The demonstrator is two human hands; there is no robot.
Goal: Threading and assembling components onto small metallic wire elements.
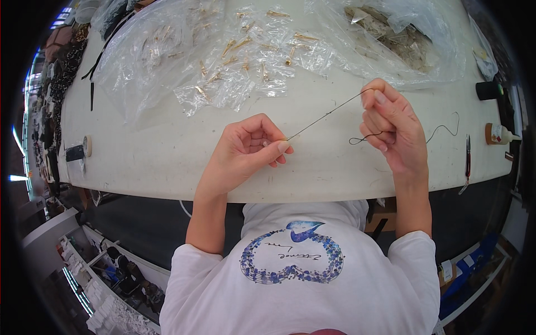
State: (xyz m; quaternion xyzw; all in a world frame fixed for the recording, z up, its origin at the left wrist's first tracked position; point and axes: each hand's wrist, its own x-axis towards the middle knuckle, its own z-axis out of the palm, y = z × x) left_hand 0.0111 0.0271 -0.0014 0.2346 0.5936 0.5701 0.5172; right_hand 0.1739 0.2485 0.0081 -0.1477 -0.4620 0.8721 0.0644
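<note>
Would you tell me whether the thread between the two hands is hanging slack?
No, the thread runs straight from the left hand's fingertips up to the right hand.

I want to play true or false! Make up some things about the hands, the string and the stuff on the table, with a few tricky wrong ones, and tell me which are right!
1. The left hand and the right hand both hold the dark cord. True.
2. The dark cord droops loosely between the hands. False: it is pulled straight there.
3. Clear little bags lie on the table, beyond the left hand. True.
4. The clear little bags hold red buttons. False: the pieces inside look gold-coloured.
5. A red-handled tool lies to the right of the right hand. True.
6. The left hand lies flat. False: its thumb and finger are pinched together.
</note>
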